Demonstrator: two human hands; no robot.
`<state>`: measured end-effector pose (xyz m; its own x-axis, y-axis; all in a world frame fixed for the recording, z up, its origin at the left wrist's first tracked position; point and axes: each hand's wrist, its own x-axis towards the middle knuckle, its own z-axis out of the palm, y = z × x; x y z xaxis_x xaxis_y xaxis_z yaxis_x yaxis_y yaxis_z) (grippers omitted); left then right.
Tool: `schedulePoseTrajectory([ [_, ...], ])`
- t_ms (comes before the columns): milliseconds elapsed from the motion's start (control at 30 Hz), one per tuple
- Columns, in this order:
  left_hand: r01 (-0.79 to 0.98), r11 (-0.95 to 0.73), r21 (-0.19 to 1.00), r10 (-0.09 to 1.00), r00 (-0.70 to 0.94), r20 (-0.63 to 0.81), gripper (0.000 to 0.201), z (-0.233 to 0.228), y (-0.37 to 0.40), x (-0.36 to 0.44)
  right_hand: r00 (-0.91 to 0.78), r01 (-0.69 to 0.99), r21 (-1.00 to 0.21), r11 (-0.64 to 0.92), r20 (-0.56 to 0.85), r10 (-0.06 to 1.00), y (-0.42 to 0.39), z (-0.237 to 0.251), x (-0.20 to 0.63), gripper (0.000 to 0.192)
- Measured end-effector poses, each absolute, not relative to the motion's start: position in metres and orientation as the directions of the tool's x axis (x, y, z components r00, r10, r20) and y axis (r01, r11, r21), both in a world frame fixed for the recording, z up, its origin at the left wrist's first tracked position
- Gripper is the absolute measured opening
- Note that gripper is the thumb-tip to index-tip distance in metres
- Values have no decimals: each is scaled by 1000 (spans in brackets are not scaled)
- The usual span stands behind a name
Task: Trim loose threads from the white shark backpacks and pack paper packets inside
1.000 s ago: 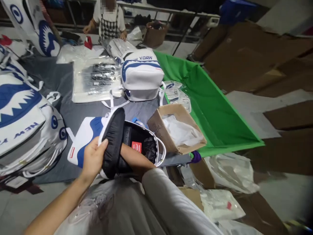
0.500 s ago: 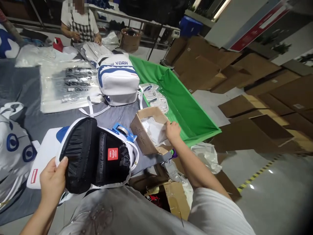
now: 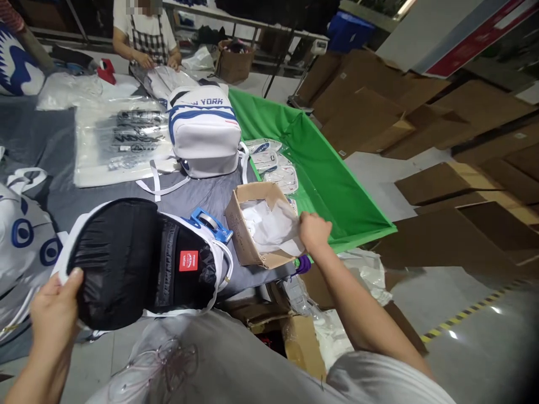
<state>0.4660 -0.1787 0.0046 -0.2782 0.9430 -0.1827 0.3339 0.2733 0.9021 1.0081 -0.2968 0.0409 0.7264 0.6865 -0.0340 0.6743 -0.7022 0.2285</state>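
— What's in the cardboard box [image 3: 244,235]?

— White tissue paper [image 3: 269,227], crumpled. The right hand [image 3: 314,231] is pinched shut on a sheet of it at the box's near right corner. Beyond, the green fabric bin [image 3: 337,185] holds a few small clear-bagged items at its near end.

— And the open backpack [image 3: 138,261]?

— It lies at the near table edge, white outside, black lining showing, a red label inside (print too small to read). The left hand [image 3: 53,314] grips the rim of its raised flap, thumb on the lining.

— Around it?

— A blue tape dispenser [image 3: 208,223] sits just between backpack and box. Farther back stands a closed white-and-blue backpack [image 3: 204,132], with flat plastic bags [image 3: 120,140] beside it. A co-worker [image 3: 147,33] handles a bag at the far end.
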Motion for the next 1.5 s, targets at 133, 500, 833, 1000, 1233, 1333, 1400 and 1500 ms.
schedulePoseTrajectory([
  [133, 349, 525, 776, 834, -393, -387, 31, -13, -168, 431, 675, 726, -158, -670, 354, 648, -315, 65, 1001, 20],
  [500, 560, -810, 174, 546, 829, -121, 56, -15, -163, 469, -300, 939, -85, 333, 271, 915, -311, -32, 764, 20],
  [833, 812, -143, 566, 712, 482, -510, 67, -1, -147, 591, -230, 946, -176, 273, 228, 946, -320, -94, 702, 15],
  [1000, 822, -69, 566, 703, 443, -557, 90, -23, -156, 580, -328, 884, -244, 398, 283, 901, -338, -110, 698, 15],
  [1233, 757, -224, 613, 810, 495, -315, 53, -26, -178, 551, 181, 884, -464, -55, 232, 956, -324, -89, 734, 43],
  [1333, 659, -265, 704, 843, 512, -162, 49, -29, -186, 540, 461, 791, -455, -408, 7, 887, -287, -73, 747, 60],
  [1400, 625, -329, 708, 837, 540, -87, 47, -32, -190, 532, 476, 776, -409, -481, -123, 871, -270, -64, 755, 44],
  [1500, 619, -543, 567, 726, 685, -53, 45, -34, -197, 520, 485, 791, -357, -496, -126, 865, -262, -56, 775, 25],
])
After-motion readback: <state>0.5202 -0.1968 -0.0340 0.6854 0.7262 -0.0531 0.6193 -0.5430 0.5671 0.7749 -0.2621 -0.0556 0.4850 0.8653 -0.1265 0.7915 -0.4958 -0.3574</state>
